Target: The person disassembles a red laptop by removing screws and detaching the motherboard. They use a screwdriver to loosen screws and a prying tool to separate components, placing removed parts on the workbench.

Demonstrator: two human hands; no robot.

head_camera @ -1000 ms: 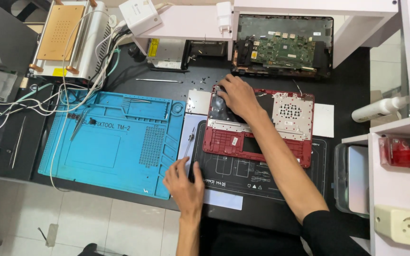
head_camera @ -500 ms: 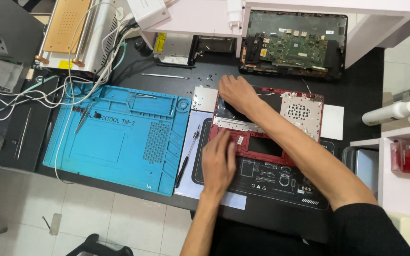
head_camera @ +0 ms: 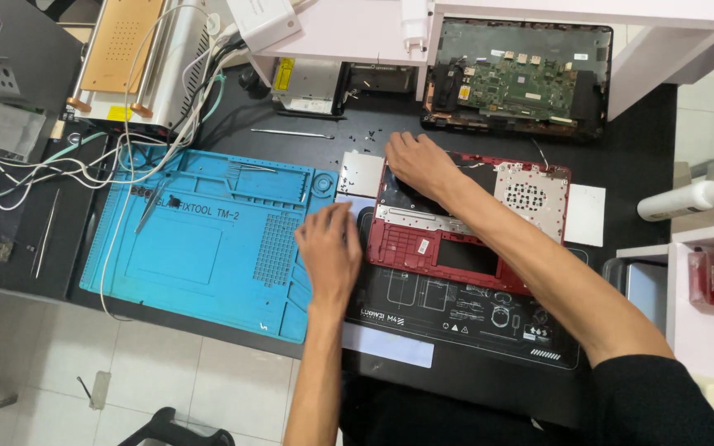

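The red laptop shell (head_camera: 456,235) lies opened and mostly stripped on the black mat (head_camera: 464,318). The right hand (head_camera: 419,163) presses flat inside its top corner; the left hand (head_camera: 330,252) rests flat and empty beside it, so parts remain to lift out

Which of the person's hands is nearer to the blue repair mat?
Left. The left hand lies at the blue repair mat's right edge; the right hand rests farther right on the red laptop shell.

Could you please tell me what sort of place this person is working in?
Most likely an electronics repair bench: a red opened laptop shell lies on a black work mat, beside a blue silicone repair mat, with a bare green circuit board behind.
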